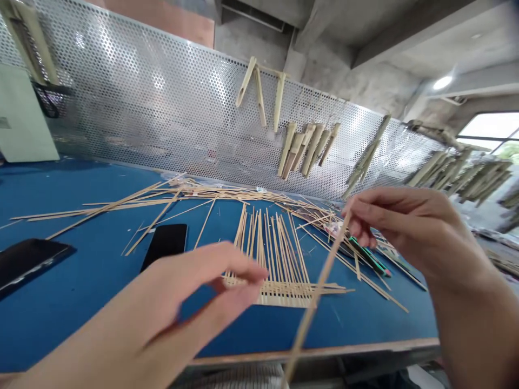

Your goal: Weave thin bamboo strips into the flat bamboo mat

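**Strip [310, 316] slants before the weave's [279, 300] right edge**

At the far left of the blue tabletop [85, 181] lies a black object [32, 262], with a phone-like slab [167, 240] nearer the middle. Loose strips [203, 192] spread behind them, along the foot of a perforated panel [141, 108].

The left hand [190, 278] reaches in from the lower left, thumb and forefinger tips brought close together over the weave's left part. I cannot tell whether they touch it or grip anything.

The weave sits mid-tabletop, a narrow plaited band at its near edge and long uprights fanning away toward the panel. It lies just beyond the left fingertips, and low and left of the other hand, so the left appears nearer.

The right hand [409, 227] is raised at the right, thumb and forefinger pinching the strip by its upper end. From there the strip's long axis drops steeply, leaning left toward the person and passing in view before the band's right end. It runs closer to the line of the uprights than to the crosswise strips. A green-edged cutter [368, 256] lies behind that hand.
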A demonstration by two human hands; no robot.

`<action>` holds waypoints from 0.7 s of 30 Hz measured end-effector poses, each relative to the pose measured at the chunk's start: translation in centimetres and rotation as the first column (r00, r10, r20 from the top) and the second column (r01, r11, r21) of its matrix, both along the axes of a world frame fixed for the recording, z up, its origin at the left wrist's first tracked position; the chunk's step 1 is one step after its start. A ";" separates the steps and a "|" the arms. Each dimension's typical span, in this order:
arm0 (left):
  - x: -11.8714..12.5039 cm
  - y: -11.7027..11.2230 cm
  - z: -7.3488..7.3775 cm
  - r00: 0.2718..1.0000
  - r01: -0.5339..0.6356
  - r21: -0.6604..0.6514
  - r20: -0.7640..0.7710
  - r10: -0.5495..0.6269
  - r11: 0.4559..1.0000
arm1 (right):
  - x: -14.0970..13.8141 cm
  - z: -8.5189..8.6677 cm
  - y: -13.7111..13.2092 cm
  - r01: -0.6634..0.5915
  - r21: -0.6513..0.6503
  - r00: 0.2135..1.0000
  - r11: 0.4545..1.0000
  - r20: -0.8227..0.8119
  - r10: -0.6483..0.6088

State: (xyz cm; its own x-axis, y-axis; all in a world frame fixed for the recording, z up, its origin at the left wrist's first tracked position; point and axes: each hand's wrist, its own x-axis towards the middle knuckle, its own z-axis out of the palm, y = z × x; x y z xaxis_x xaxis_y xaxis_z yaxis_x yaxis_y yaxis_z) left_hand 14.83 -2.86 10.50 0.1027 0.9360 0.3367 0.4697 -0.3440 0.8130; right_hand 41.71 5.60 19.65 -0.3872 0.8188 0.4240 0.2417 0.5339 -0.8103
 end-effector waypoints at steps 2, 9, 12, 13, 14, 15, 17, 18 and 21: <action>2.2 2.6 2.9 0.991 0.105 -0.012 -0.080 -0.105 0.994 | -0.1 0.2 0.1 -0.090 -0.092 0.976 0.992 0.189 0.106; 7.8 10.2 4.8 0.927 0.350 0.022 0.137 -0.350 0.936 | 0.2 1.4 4.1 -0.027 0.065 0.967 0.998 0.255 0.010; 9.7 11.8 4.7 0.826 0.527 0.009 0.231 -0.514 0.850 | 1.8 3.2 6.3 -0.027 0.090 0.968 0.996 0.252 0.004; 10.3 12.1 4.5 0.792 0.575 -0.007 0.255 -0.555 0.818 | 2.3 3.4 6.8 -0.035 0.063 0.958 0.997 0.286 0.016; 10.8 12.4 4.1 0.772 0.605 -0.024 0.266 -0.578 0.796 | 2.7 3.3 7.2 -0.059 0.010 0.939 0.998 0.340 0.052; 11.2 12.6 3.5 0.771 0.611 -0.046 0.263 -0.580 0.791 | 3.0 2.7 7.3 -0.082 -0.060 0.915 0.995 0.391 0.099; 11.6 12.9 1.9 0.817 0.562 -0.086 0.218 -0.535 0.823 | 3.3 0.4 6.9 -0.112 -0.214 0.885 0.970 0.422 0.196; 11.6 13.0 0.9 0.832 0.547 -0.124 0.190 -0.521 0.828 | 3.3 -1.1 6.5 -0.110 -0.278 0.896 0.954 0.389 0.216; 11.3 13.5 -1.6 0.838 0.546 -0.256 0.150 -0.525 0.798 | 2.9 -5.9 5.2 -0.064 -0.307 0.921 0.949 0.349 0.175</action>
